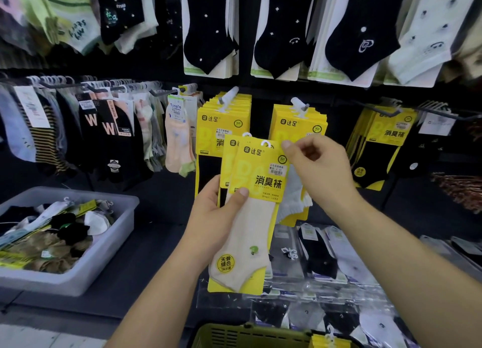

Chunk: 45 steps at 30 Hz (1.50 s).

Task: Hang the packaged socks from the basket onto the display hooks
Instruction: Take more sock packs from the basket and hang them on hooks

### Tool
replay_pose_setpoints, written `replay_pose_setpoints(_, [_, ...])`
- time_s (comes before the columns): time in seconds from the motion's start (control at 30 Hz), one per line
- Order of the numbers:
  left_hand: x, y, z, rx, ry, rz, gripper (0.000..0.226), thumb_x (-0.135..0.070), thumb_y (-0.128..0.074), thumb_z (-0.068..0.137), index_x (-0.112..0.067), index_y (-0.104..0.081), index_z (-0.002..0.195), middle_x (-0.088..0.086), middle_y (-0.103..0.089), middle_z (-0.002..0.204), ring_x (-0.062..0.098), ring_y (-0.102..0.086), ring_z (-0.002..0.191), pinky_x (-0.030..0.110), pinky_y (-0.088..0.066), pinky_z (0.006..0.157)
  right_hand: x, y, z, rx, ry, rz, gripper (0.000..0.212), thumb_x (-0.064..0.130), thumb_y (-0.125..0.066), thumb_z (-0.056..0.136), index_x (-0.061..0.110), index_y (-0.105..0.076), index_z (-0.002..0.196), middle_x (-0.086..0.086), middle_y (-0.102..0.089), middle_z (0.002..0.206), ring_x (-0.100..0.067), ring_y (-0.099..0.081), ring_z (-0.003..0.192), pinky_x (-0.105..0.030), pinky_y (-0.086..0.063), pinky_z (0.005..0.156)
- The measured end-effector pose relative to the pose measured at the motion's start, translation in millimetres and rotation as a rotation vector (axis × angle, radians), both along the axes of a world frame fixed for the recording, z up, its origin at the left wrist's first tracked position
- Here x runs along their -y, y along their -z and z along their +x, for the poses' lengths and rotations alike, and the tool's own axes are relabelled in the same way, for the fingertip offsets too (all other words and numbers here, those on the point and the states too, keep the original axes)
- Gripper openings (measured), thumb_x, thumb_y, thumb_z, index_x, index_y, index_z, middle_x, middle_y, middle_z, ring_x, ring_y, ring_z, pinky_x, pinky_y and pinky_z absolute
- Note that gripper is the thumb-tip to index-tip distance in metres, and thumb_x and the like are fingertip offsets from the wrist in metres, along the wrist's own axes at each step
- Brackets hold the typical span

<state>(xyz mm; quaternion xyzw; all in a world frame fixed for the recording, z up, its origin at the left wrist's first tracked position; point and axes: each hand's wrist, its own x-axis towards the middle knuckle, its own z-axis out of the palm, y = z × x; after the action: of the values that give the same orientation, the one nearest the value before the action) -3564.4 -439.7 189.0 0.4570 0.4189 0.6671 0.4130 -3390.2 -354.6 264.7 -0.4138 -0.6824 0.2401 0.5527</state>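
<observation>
Left grip (216,214) holds two sock packs (260,175), right grip (320,170) pinches a corner; loop (266,143) should meet far hook (304,107) squarely.

L hand (214,217) grips sock pack (260,175); R hand (320,170) pinches its corner.

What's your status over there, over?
Left hand holds two yellow sock packs. Right hand at their top corner, grip unclear. Not hung yet; hook ahead unblocked.
</observation>
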Motion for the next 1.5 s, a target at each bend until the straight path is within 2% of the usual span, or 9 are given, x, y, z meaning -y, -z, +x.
replay_pose_setpoints(0.17, [0,1,1,-0.077,-0.089,0.001,0.013,-0.020,-0.075,0.098,-0.026,-0.074,0.110,-0.006,-0.082,0.107,0.015,-0.080,0.098,0.026,-0.064,0.073,9,-13,0,0.103,-0.166,-0.139,0.013,0.027,-0.073,0.090,0.014,-0.072,0.089,-0.015,-0.070,0.089,-0.019,-0.062,0.076,-0.036,-0.054,0.074])
replay_pose_setpoints(0.33, [-3,2,3,-0.138,-0.172,-0.004,0.015,-0.024,-0.081,0.093,-0.026,-0.075,0.106,-0.010,-0.082,0.104,0.009,-0.078,0.097,0.031,-0.063,0.079,7,-16,10,0.086,-0.237,-0.164,0.008,0.018,-0.072,0.091,0.018,-0.073,0.083,0.000,-0.065,0.075,-0.001,-0.057,0.065,-0.011,-0.044,0.057])
replay_pose_setpoints(0.57, [-6,3,8,-0.170,-0.172,0.000,0.015,-0.027,-0.083,0.091,-0.030,-0.076,0.104,-0.013,-0.082,0.103,0.005,-0.078,0.095,0.019,-0.061,0.070,1,-23,12,0.050,-0.274,-0.212,0.014,0.025,-0.073,0.090,0.020,-0.072,0.076,-0.009,-0.066,0.082,-0.011,-0.062,0.079,-0.027,-0.053,0.074])
replay_pose_setpoints(0.8, [-10,4,9,-0.217,-0.156,0.007,0.019,-0.023,-0.078,0.096,-0.031,-0.073,0.112,-0.015,-0.080,0.109,0.005,-0.076,0.103,0.023,-0.062,0.079,-17,-36,17,-0.062,-0.024,-0.147,0.020,0.021,-0.068,0.093,0.021,-0.070,0.073,0.014,-0.070,0.079,0.003,-0.062,0.076,-0.012,-0.047,0.062])
replay_pose_setpoints(0.93, [-10,4,7,-0.223,-0.165,0.026,0.020,-0.016,-0.073,0.100,-0.032,-0.073,0.112,-0.018,-0.080,0.108,0.002,-0.075,0.104,0.018,-0.058,0.082,-28,-50,18,-0.079,0.134,-0.065,0.021,0.024,-0.065,0.095,0.019,-0.070,0.075,0.012,-0.067,0.077,0.006,-0.057,0.060,-0.007,-0.045,0.050])
replay_pose_setpoints(1.13, [-7,4,-7,-0.298,-0.252,0.009,0.019,-0.019,-0.071,0.101,-0.036,-0.074,0.109,-0.021,-0.079,0.107,0.000,-0.073,0.104,0.034,-0.057,0.093,-35,-62,12,0.060,0.184,0.034,0.025,0.024,-0.062,0.096,0.025,-0.067,0.071,0.009,-0.064,0.066,0.012,-0.058,0.050,-0.008,-0.039,0.041])
replay_pose_setpoints(1.33, [-4,2,-21,-0.272,-0.280,0.016,0.020,-0.019,-0.072,0.100,-0.037,-0.075,0.108,-0.019,-0.080,0.105,0.000,-0.075,0.100,0.029,-0.056,0.087,-32,-57,11,0.266,0.260,0.084,0.015,0.029,-0.058,0.094,0.028,-0.070,0.084,0.015,-0.066,0.078,-0.010,-0.065,0.085,-0.045,-0.050,0.094])
replay_pose_setpoints(1.4, [-2,1,-21,-0.252,-0.253,0.015,0.020,-0.017,-0.072,0.100,-0.035,-0.075,0.109,-0.018,-0.081,0.106,0.001,-0.075,0.101,0.028,-0.056,0.087,-26,-52,12,0.309,0.319,0.147,0.009,0.031,-0.061,0.092,0.029,-0.069,0.093,0.012,-0.062,0.092,-0.022,-0.057,0.106,-0.044,-0.044,0.099])
replay_pose_setpoints(1.5, [0,0,-17,-0.254,-0.190,0.018,0.020,-0.015,-0.072,0.101,-0.033,-0.075,0.111,-0.015,-0.081,0.107,0.005,-0.077,0.102,0.031,-0.058,0.089,-14,-42,11,0.312,0.388,0.278,0.005,0.028,-0.063,0.091,0.027,-0.066,0.094,0.009,-0.054,0.095,-0.021,-0.050,0.106,-0.038,-0.042,0.094])
